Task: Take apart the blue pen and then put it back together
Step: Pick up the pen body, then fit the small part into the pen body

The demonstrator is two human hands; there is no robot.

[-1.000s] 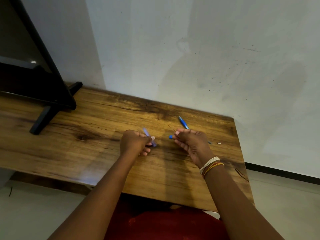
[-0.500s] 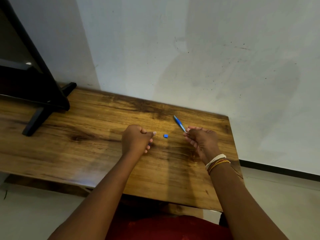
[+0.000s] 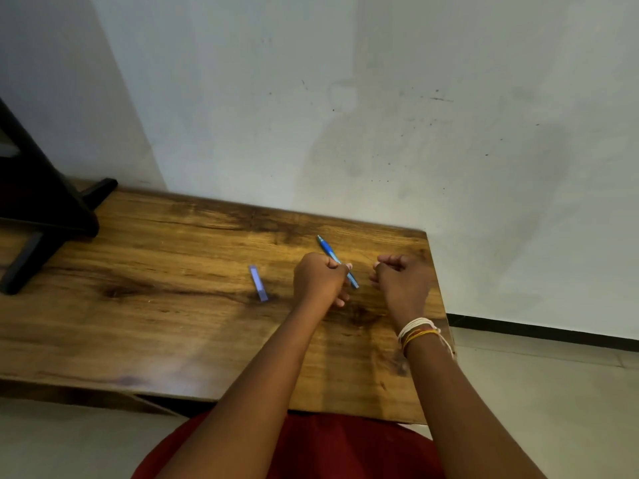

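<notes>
The blue pen body [image 3: 328,251] slants across the far right of the wooden table [image 3: 166,326], its tip pointing away from me. My left hand [image 3: 318,280] pinches it near the middle between thumb and fingers. A translucent blue barrel piece [image 3: 258,283] lies loose on the table to the left of that hand. My right hand [image 3: 403,283] hovers just right of the pen with its fingers curled in. I see nothing in that hand, and its palm side is hidden.
A black stand [image 3: 38,209] with splayed feet occupies the table's far left corner. A white wall runs along the back edge. The table's right edge lies close beside my right hand, with the floor [image 3: 553,392] beyond.
The barrel piece that my left hand held now lies on the table. My left hand has moved right and taken the pen body from my right hand. The small blue piece is out of sight.
</notes>
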